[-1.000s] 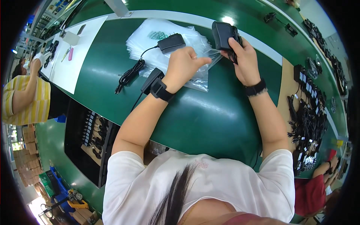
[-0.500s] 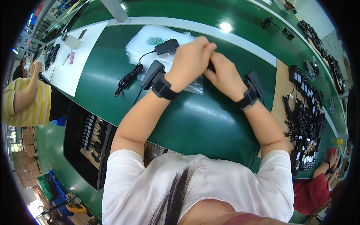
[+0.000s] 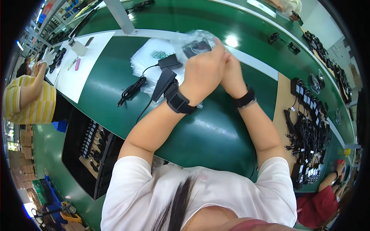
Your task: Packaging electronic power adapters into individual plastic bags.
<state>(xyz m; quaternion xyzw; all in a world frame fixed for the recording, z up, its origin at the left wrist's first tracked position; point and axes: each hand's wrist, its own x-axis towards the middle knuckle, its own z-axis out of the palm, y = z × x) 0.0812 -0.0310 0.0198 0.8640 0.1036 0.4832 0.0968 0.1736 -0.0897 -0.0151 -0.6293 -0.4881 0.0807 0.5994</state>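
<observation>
Beyond my fingers hangs a clear plastic bag (image 3: 210, 36) with a dark item and a black cord inside, slightly blurred. My left hand (image 3: 204, 71) is closed at the bag's near edge. Pressed against it, my right hand (image 3: 233, 77) is closed at the same edge; its fingertips are partly hidden. A stack of clear flat bags (image 3: 144, 57) with green print lies to the left of my hands. On that stack rests a black power adapter (image 3: 169, 61), its cable bundled in a coil (image 3: 133, 90). Black devices are strapped to both my wrists.
At right, rows of black adapters with tangled cables (image 3: 306, 127) lie on brown board (image 3: 282, 92). A black bin (image 3: 94, 158) of adapters stands lower left. A white sheet (image 3: 86, 63) bears a bottle and a pink tool. Co-workers sit at both sides.
The bag with the dark item now shows beyond my hands, where before only a small dark piece showed between my fingers. My right hand has turned upward and moved against my left.
</observation>
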